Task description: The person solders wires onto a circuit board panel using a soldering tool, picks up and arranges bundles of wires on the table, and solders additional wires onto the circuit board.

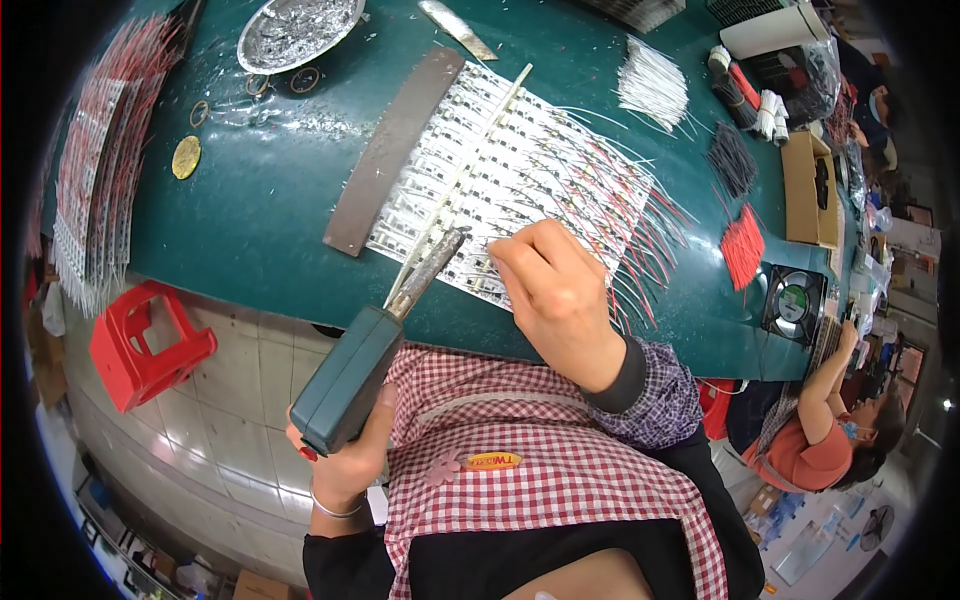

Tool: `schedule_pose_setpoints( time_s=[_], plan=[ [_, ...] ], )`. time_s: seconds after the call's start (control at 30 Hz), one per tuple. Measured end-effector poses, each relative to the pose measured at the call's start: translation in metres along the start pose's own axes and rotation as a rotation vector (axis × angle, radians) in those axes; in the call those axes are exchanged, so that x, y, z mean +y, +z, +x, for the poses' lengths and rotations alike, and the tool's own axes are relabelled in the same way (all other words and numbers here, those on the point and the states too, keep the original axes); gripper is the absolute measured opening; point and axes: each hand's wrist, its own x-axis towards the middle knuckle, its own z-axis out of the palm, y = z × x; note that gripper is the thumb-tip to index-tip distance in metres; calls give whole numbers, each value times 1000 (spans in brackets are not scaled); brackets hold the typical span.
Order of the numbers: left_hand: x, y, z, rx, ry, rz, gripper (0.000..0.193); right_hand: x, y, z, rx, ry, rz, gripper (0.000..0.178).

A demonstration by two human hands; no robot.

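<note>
The landmark is the white circuit-board panel (500,185), lying on the green table (230,230) with red and black wires fanning from its right side. At its near edge, the left hand (350,450) grasps the soldering gun (352,378), the thumb along the body and the other fingers mostly hidden. The grip sits far back, presumably to keep skin off the hot end; the tip slants over the panel, though I cannot tell whether it touches. The right hand (555,285) is over the panel's near-right part, fingers curled, thumb and forefinger pinched together (whether a thin wire sits between them, I cannot tell).

A brown bar (395,150) runs along the panel's left edge, perhaps as a weight to steady it, and 1 pale strip (480,145) crosses it lengthwise. Right of the panel lie 3 wire piles, white (652,85), black (733,160) and red (742,247), seemingly sorted by colour for easy picking. Beyond its far-left corner sits a metal bowl (250,58) of silvery scraps.
</note>
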Motion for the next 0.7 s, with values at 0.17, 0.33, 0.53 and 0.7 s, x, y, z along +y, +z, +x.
schedule_pose_setpoints(
  time_s=[0.17, 0.33, 0.53, 0.7],
  plan=[
    [-3, 1, -2, -26, -37, -72, 17, 2, 7, -1, -16, -1, 6, 15],
    [-2, 1, 0, -58, -51, -91, 17, 2, 7, -1, -8, 2, 0, 16],
    [4, 1, 6, -127, -111, -112, 18, 0, 8, 1, -7, 6, -12, 14],
    [1, 0, 3, -127, -80, -73, 16, -3, 8, 1, -14, 41, -12, 12]
  ],
)
